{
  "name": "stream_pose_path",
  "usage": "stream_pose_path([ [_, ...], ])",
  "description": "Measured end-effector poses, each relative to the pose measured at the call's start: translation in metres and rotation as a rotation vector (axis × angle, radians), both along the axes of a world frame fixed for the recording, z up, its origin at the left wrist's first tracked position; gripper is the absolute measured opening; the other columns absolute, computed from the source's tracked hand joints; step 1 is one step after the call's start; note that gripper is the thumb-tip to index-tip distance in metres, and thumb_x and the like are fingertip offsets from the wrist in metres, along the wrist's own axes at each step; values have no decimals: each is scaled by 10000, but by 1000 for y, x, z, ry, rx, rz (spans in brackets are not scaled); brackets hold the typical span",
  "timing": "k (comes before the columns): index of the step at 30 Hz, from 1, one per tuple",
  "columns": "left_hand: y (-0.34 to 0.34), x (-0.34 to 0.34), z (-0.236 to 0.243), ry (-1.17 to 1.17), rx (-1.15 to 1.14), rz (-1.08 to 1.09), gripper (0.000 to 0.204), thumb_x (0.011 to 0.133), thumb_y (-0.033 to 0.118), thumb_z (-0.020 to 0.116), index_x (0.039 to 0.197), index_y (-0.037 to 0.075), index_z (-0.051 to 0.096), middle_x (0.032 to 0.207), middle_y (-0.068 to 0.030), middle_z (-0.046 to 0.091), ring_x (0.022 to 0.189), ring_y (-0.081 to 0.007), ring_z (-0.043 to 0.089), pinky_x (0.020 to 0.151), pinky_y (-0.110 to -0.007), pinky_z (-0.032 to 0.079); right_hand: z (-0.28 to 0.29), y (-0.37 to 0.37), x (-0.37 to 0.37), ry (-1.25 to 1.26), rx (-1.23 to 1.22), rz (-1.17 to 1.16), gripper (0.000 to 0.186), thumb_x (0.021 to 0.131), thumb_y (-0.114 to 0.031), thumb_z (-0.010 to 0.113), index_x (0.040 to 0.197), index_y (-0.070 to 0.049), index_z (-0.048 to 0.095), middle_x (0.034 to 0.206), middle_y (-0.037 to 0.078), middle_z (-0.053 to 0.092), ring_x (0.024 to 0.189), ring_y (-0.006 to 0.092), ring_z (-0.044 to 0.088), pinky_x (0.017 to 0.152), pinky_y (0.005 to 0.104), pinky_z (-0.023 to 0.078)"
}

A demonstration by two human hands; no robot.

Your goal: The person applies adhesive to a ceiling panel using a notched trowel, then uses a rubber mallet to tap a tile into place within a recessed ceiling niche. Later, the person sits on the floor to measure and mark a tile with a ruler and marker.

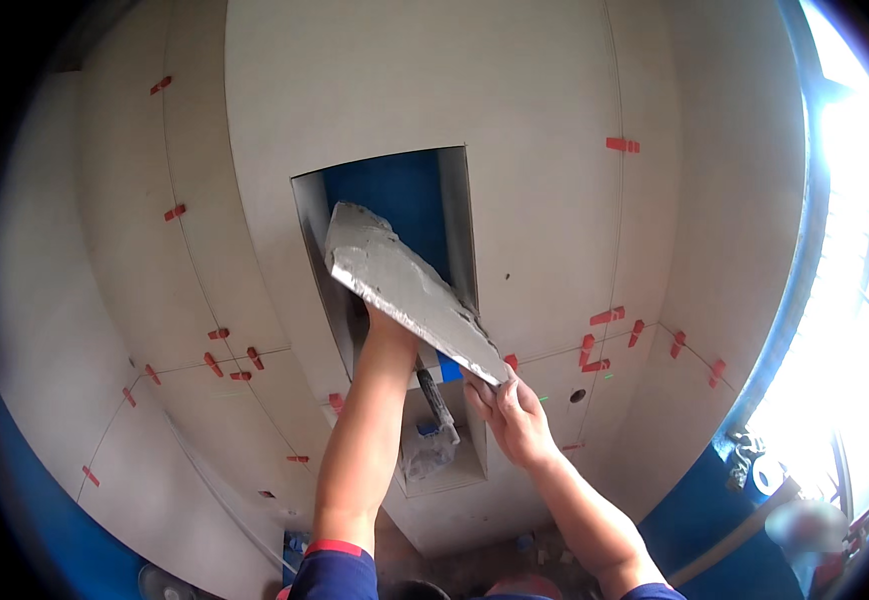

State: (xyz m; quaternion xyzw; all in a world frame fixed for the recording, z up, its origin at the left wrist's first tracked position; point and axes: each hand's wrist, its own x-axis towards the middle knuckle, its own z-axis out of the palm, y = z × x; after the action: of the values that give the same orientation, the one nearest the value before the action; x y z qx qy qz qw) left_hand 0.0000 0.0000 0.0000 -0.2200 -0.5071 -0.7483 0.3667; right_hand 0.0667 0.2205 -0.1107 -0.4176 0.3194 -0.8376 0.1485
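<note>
A long narrow tile strip (pixel 405 285) slants across the front of a wall niche. Grey mortar coats its upturned face, and its far left end reaches into the niche opening. My right hand (pixel 513 418) is closed around the strip's near right end. My left forearm (pixel 363 435) rises beneath the strip's middle, and the left hand is hidden behind it, so its fingers do not show. Below the strip, a dark-handled tool (pixel 437 400) leans in a lower recess, next to a clear crumpled plastic bag (pixel 429 452).
The niche has a blue back (pixel 390 185) and pale side walls. Large beige wall tiles (pixel 545 90) surround it, with red levelling clips (pixel 608 316) along several joints. A small round hole (pixel 578 396) is at right. Beyond is a bright window (pixel 865 250); a white roll (pixel 767 475) lies below it.
</note>
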Motion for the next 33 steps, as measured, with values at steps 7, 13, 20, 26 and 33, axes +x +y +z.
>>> stream_pose_path([
  [7, -22, -60, 60, 270, -123, 376, 182, 983, 335, 471, 978, 169, 545, 849, 61, 478, 805, -95, 488, 717, -335, 454, 36, -53, -52, -60, 74, -75, 659, 1053, -390, 335, 1465, 102, 187, 1536, 216, 280, 1453, 286, 265, 1192, 420, 254],
  [13, -65, -101, 82, -13, 375, -220, 263, 987, 443, 417, 898, 226, 533, 816, 57, 465, 752, -106, 472, 669, -328, 445, 61, -87, -82, -57, 96, -121, 670, 1050, -398, 342, 1466, 105, 188, 1534, 212, 283, 1453, 285, 260, 1197, 423, 249],
  [20, -96, -143, 87, 83, 344, -147, 255, 1023, 392, 370, 902, 222, 517, 793, 55, 444, 723, -110, 461, 639, -332, 444, 79, -110, -108, -14, 93, -184, 705, 1041, -411, 371, 1464, 117, 173, 1521, 225, 287, 1449, 296, 264, 1199, 429, 245],
  [26, -107, -153, 105, 20, 427, -144, 266, 1016, 422, 380, 953, 210, 529, 856, 35, 471, 811, -136, 475, 741, -351, 458, 95, -120, -121, 3, 117, -242, 729, 1027, -425, 415, 1457, 120, 191, 1501, 218, 321, 1441, 289, 282, 1194, 425, 255],
  [33, -100, -149, 121, 30, 539, -172, 291, 989, 474, 423, 1030, 210, 539, 964, 13, 497, 930, -169, 467, 863, -406, 447, 114, -124, -128, 32, 146, -336, 763, 1009, -466, 441, 1446, 120, 225, 1488, 201, 352, 1428, 281, 308, 1190, 414, 265],
])
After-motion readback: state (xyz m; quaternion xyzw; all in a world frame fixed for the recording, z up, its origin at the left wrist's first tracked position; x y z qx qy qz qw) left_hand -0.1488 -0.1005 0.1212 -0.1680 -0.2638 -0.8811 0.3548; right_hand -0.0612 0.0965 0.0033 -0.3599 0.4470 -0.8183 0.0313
